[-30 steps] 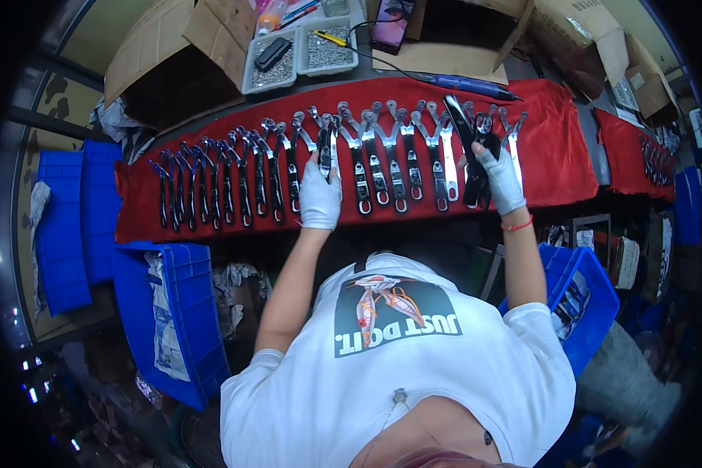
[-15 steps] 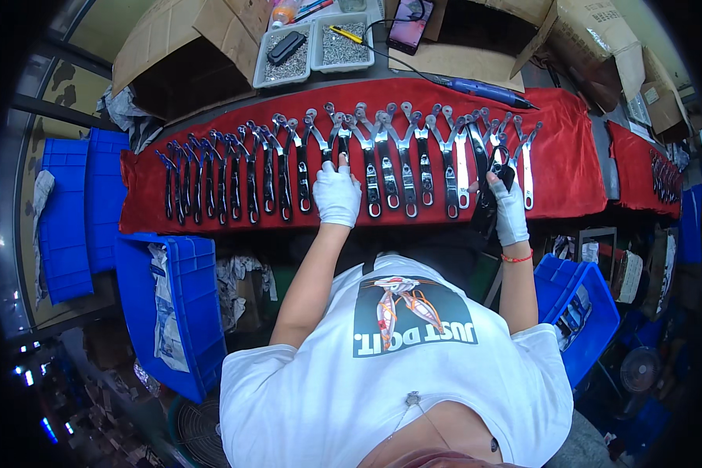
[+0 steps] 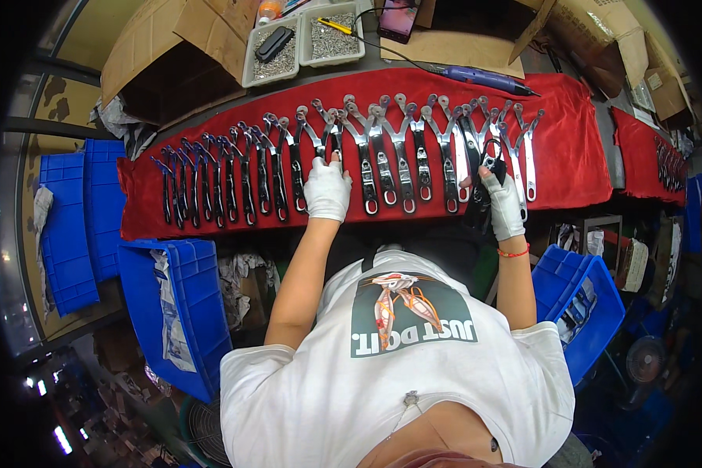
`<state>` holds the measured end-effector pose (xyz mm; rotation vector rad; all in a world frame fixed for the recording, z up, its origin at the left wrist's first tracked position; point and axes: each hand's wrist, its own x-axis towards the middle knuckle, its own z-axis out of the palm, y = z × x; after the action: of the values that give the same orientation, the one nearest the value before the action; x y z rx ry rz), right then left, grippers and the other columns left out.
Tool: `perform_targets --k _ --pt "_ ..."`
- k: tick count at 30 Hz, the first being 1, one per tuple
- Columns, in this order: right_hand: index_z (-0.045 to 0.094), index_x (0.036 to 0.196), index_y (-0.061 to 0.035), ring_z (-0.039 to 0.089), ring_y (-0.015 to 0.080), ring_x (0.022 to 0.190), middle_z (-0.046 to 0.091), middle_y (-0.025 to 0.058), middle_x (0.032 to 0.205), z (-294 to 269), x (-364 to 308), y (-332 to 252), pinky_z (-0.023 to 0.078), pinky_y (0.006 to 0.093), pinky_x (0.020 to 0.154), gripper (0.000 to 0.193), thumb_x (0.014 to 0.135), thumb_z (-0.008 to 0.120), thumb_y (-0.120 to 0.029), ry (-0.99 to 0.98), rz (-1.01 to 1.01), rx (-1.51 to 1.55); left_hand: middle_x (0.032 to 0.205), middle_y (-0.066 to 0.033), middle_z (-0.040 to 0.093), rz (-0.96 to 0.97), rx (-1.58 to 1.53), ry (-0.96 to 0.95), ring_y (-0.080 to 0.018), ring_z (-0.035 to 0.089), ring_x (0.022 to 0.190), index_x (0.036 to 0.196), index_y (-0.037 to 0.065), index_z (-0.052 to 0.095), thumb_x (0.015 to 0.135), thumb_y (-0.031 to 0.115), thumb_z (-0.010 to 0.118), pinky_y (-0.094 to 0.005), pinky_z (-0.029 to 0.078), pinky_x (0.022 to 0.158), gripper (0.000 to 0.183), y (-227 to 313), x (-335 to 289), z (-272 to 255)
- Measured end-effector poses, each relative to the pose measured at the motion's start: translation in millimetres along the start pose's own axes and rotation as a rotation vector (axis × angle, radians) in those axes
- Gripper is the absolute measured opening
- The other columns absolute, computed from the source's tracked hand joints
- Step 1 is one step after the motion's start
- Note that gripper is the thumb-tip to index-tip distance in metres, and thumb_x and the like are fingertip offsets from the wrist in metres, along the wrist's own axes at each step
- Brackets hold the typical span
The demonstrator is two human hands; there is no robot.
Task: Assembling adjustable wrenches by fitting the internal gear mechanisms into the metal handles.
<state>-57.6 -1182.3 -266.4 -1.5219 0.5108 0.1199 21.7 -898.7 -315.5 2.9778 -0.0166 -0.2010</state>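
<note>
A long row of Y-shaped metal pieces [image 3: 404, 168] with forked silver tops and looped lower ends lies side by side on a red cloth [image 3: 569, 156]. Toward the left the pieces look darker and stand closer together. My left hand [image 3: 327, 189], in a white fingerless glove, is closed over the lower part of one black-handled piece [image 3: 336, 144] near the middle. On the right my right hand [image 3: 505, 204], gloved alike, grips a bundle of black handles [image 3: 480, 204]; a black loop shows above its thumb. How many handles it holds is hidden.
Beyond the cloth are two white trays [image 3: 295, 72] of small metal parts, a black oblong object [image 3: 274, 44], a phone [image 3: 398, 22] and a corded purple-blue tool [image 3: 483, 78]. Cardboard boxes [image 3: 152, 47] stand behind. Blue crates [image 3: 195, 312] flank me on both sides.
The whole view has shifted slightly. Both hands stay at about the same pieces, the left still on the middle one and the right still on the black handles.
</note>
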Motion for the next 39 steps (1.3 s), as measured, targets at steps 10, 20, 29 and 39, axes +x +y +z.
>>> perform_targets --k 10,20,29,39 --pt "0.061 0.099 -0.0047 0.051 0.0028 0.058 0.063 0.0005 0.078 15.6 -6.7 5.7 0.040 0.0201 0.049 0.037 0.087 0.061 -0.039 -0.019 -0.024 0.081 0.098 -0.0093 0.057 0.335 -0.578 0.054 -0.0209 0.059 0.083 0.122 0.005 0.056 0.083 0.027 0.066 -0.0303 0.048 0.075 0.046 27.6 -13.8 -10.3" --pt "0.066 0.103 -0.0067 0.040 0.0018 0.053 0.049 -0.0075 0.065 11.2 -2.6 22.0 0.029 0.0189 0.047 0.030 0.087 0.063 -0.032 0.037 0.126 0.180 0.092 -0.0049 0.060 -0.076 -1.617 -0.593 -0.0146 0.063 0.081 0.105 0.006 0.050 0.094 0.029 0.052 -0.0248 0.049 0.066 0.026 100.5 -15.0 18.9" --pt "0.060 0.102 -0.0061 0.043 0.0010 0.053 0.057 -0.0046 0.069 -60.4 18.6 16.9 0.028 0.0193 0.043 0.021 0.086 0.067 -0.018 0.526 -0.301 0.137 0.080 -0.0056 0.061 0.079 -1.482 -0.344 -0.0095 0.058 0.067 0.113 -0.001 0.044 0.091 0.023 0.058 -0.0220 0.045 0.056 0.036 131.6 21.8 20.1" --pt "0.067 0.094 -0.0092 0.053 0.0198 0.072 0.049 0.0062 0.082 -71.5 11.8 22.0 0.043 0.0315 0.063 0.021 0.075 0.068 0.000 0.656 -0.782 -0.548 0.083 -0.0213 0.066 0.355 -0.167 -0.276 -0.0358 0.066 0.081 0.114 -0.001 0.047 0.083 0.030 0.057 -0.0428 0.052 0.073 0.045 205.1 33.1 -3.3"
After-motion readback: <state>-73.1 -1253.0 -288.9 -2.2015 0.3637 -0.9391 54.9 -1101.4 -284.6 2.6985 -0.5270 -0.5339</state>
